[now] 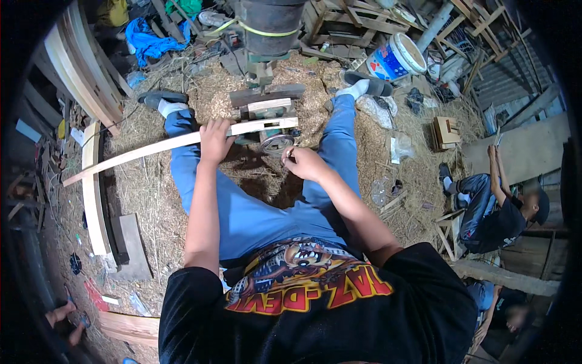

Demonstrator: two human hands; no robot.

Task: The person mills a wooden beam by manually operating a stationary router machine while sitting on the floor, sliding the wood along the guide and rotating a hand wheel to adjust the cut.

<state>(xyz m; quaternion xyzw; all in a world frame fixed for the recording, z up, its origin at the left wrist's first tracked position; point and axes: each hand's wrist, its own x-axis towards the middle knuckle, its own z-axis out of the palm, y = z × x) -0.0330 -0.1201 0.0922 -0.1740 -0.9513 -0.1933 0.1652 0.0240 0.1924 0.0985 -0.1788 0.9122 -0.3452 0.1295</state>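
Note:
A long pale wooden strip (pixel 151 147) lies across a machine between my legs, its left end reaching out over a board. Near its right end is a dark slot. My left hand (pixel 215 139) is closed over the strip, fingers on top and thumb at the near side. Below the strip's right end sits a round metal handwheel (pixel 277 144). At its right rim my right hand (pixel 303 163) is closed, fingers curled on the wheel's edge; the exact grip is partly hidden. Behind the strip another short wooden block (pixel 270 104) rests on the machine.
A dark cylindrical motor housing (pixel 271 30) stands ahead. Curved boards (pixel 79 67) lean at left, near a upright-lying plank (pixel 92 200). A white-and-blue bucket (pixel 395 57) is at far right. Two people sit at right; one wears a cap (pixel 541 203). Shavings and straw cover the floor.

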